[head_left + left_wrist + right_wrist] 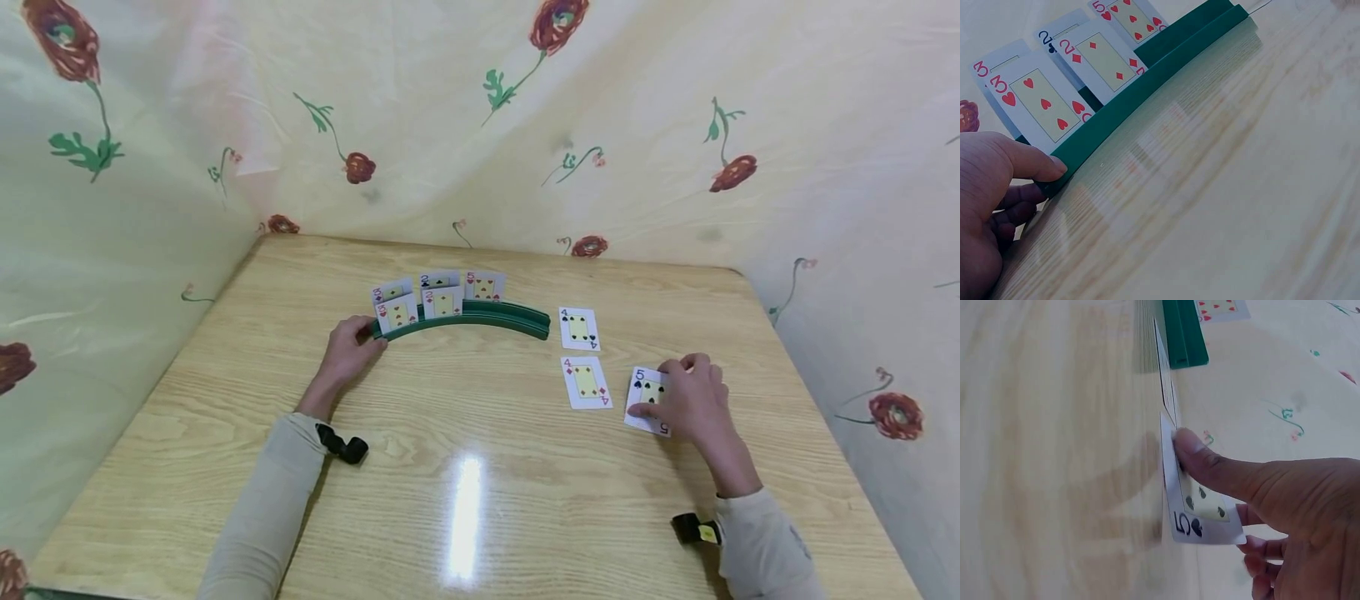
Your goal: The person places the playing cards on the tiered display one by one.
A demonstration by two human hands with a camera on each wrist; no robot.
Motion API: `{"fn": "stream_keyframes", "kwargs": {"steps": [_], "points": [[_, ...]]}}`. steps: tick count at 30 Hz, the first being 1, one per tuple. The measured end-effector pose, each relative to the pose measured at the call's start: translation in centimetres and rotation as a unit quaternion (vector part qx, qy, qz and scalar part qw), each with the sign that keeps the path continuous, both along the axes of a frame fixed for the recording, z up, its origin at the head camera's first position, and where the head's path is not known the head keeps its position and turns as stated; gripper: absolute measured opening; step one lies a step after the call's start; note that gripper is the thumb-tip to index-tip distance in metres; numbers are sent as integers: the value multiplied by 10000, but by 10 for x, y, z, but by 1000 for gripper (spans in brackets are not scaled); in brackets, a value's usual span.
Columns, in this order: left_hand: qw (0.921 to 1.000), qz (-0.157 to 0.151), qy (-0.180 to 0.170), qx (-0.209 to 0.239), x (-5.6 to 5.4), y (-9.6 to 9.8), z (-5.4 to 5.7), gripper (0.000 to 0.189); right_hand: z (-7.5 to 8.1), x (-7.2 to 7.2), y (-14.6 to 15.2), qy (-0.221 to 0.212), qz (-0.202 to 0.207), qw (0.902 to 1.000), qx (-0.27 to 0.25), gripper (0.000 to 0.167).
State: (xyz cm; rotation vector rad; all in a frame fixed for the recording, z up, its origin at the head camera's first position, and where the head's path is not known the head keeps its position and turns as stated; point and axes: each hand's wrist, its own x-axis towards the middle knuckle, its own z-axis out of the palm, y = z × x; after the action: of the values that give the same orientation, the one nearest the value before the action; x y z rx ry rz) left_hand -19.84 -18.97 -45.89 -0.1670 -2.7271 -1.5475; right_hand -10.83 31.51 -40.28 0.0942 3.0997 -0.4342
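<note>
My left hand (352,346) grips the left end of a curved green card holder (506,315), thumb on its front. In the left wrist view, a three of hearts (1041,103) and a two of diamonds (1100,59) stand in its front slot. Behind them are a red three (982,65), a black two (1044,37) and a five of hearts (1129,19). Over at the right, my right hand (697,396) pinches a five of spades (643,400), thumb across its face and fingers at the far edge. The hand covers part of this card.
A four of spades (579,329) lies face up just past the holder's right end. Nearer me lies a four of diamonds (587,383), left of my right hand. The wooden table (450,400) meets a flowered cloth (420,125) at its back and sides.
</note>
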Motion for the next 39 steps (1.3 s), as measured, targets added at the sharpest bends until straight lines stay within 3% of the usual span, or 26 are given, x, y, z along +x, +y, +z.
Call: {"fn": "stream_keyframes", "kwargs": {"steps": [7, 12, 17, 31, 39], "points": [[10000, -4, 14, 6, 1, -1, 2, 36, 14, 0, 10, -202, -8, 9998, -50, 60], [10000, 4, 56, -7, 0, -1, 1, 35, 20, 6, 12, 399, 335, 9983, -268, 35], [9999, 9, 100, -58, 1, -1, 2, 36, 26, 9, 15, 945, 657, 9918, -550, 22], [10000, 14, 54, -19, 2, -1, 3, 36, 39, 1, 13, 1545, 997, 9768, -1103, 18], [9999, 6, 101, 1, 2, -1, 2, 36, 54, -14, -5, 2224, 1143, 9581, -1397, 17]]}}
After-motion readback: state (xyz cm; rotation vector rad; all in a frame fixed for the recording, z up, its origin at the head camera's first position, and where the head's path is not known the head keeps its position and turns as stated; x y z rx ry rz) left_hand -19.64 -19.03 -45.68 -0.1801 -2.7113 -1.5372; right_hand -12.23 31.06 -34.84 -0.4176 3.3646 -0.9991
